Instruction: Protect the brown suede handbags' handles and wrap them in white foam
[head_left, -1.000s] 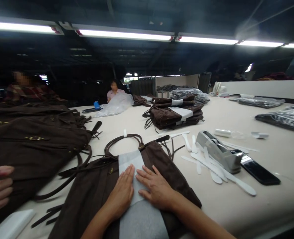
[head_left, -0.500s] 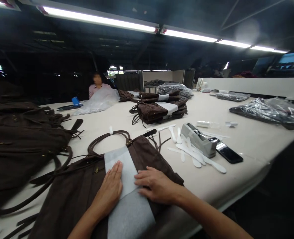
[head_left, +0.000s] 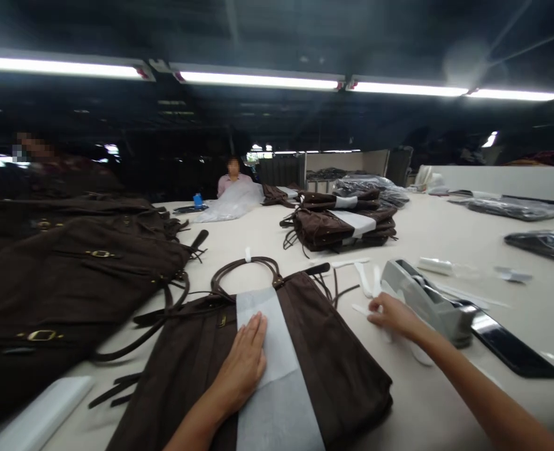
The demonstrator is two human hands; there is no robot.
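Observation:
My left hand (head_left: 245, 366) lies flat, fingers stretched out, on a pale grey paper-like band (head_left: 281, 401). The band lies across a dark brown fabric handbag (head_left: 337, 351) resting on the table. The bag's looped handles (head_left: 220, 269) are tied at the top with a small white tie (head_left: 247, 254). My right hand (head_left: 394, 318) is off the bag, at the pile of white round-ended strips (head_left: 364, 280). Its fingers are bent and pressed together on one strip, whose end sticks out on the left. The hand partly covers the pile and is slightly blurred.
A grey tape dispenser (head_left: 427, 300) and a black phone (head_left: 511, 344) sit right of my right hand. More brown bags (head_left: 70, 269) are heaped at left; banded bags (head_left: 347, 228) are stacked beyond. Plastic-wrapped packs (head_left: 516, 207) lie at right. A person (head_left: 232, 178) sits across the table.
My right hand has left the band and moved right to the white strips, its fingers closing. My left hand stays on the band. The view has turned left.

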